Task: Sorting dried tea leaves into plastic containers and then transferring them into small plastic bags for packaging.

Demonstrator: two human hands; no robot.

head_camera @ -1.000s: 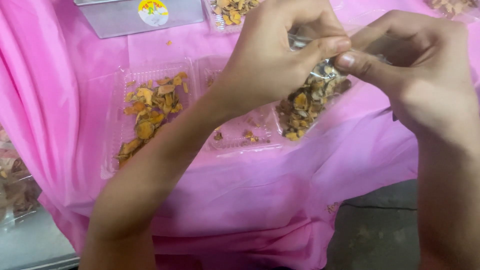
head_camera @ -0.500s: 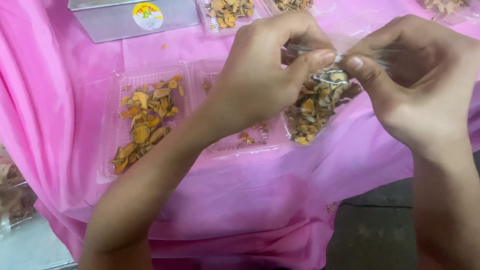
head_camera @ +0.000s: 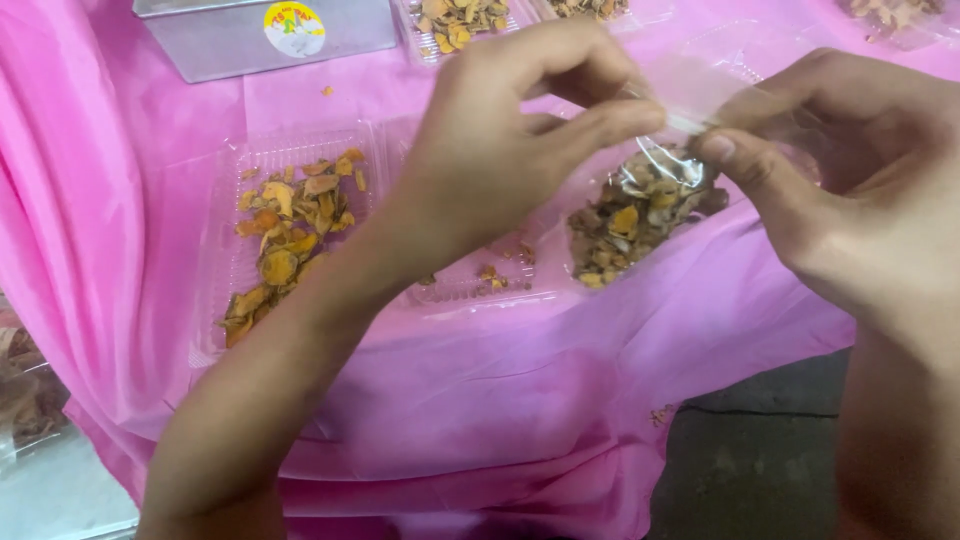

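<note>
Pouch: small clear plastic bag (head_camera: 640, 205), thin and crinkly, part-filled with dried brown and yellow-orange chips; it hangs in the air between the two hands, above the right half of the open tray.
Pouch mouth: pinched flat along its top edge, held level between the fingertips.
Left hand (head_camera: 500, 150): arm comes up from the lower left, wrist bent, thumb and forefinger clenched on the left end of the pouch's top edge, other fingers curled.
Right hand (head_camera: 850, 200): enters from the right edge, thumb on top, pinching the right end of the same edge; the remaining fingers are folded behind the plastic.
Open tray (head_camera: 290, 160): one clear hinged plastic clamshell with ribbed walls, lying flat on the counter just beneath the hands.
Tray contents: left half holds a loose heap of orange and tan dried slices, irregular and curled; right half holds only a few crumbs.
Cloth (head_camera: 500, 400): glossy pink plastic sheet, wrinkled, covering the counter and draping over its front edge.
Metal box (head_camera: 230, 40): one grey rectangular tin with a round sticker, at the far edge.
Far trays (head_camera: 460, 18): at least two more clear containers of dried pieces along the top edge, partly cut off.
Floor (head_camera: 760, 450): dark grey concrete, lower right.
</note>
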